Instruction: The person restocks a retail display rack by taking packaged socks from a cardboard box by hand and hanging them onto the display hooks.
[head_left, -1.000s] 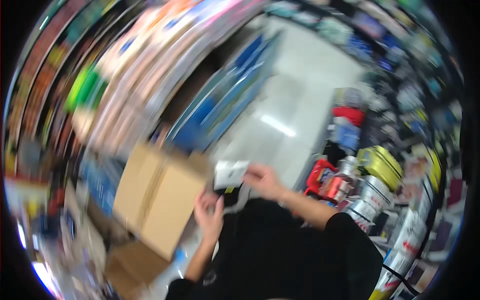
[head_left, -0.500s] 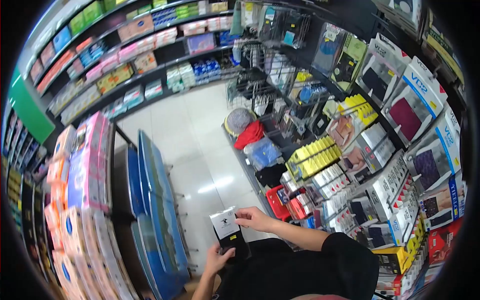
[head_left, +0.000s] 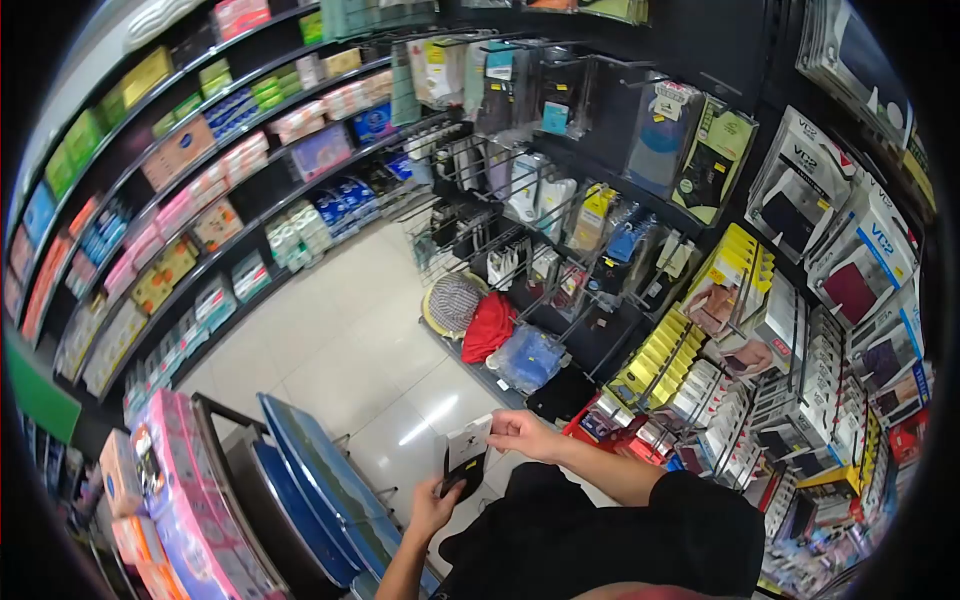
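A small flat packet (head_left: 466, 457), white at the top and black below with a yellow sticker, is held between both hands at the lower middle of the view. My right hand (head_left: 523, 435) pinches its white upper right edge. My left hand (head_left: 436, 505) grips the black lower left part, with the thumb on the front. The packet is tilted and hangs above the floor, in front of the black shirt.
Blue boards (head_left: 330, 490) and pink packs (head_left: 190, 500) stand at lower left. Shelves of tissue packs (head_left: 180, 150) curve across the upper left. Racks at right hold boxed underwear (head_left: 850, 290) and yellow boxes (head_left: 660, 365). A red cloth (head_left: 489, 327) and grey hat (head_left: 452, 304) lie by the tiled floor (head_left: 350, 360).
The view has swung from a large cardboard box toward the hanging racks, which now appear nearer. Both hands still hold the packet, now turned more edge-on than half a second ago.
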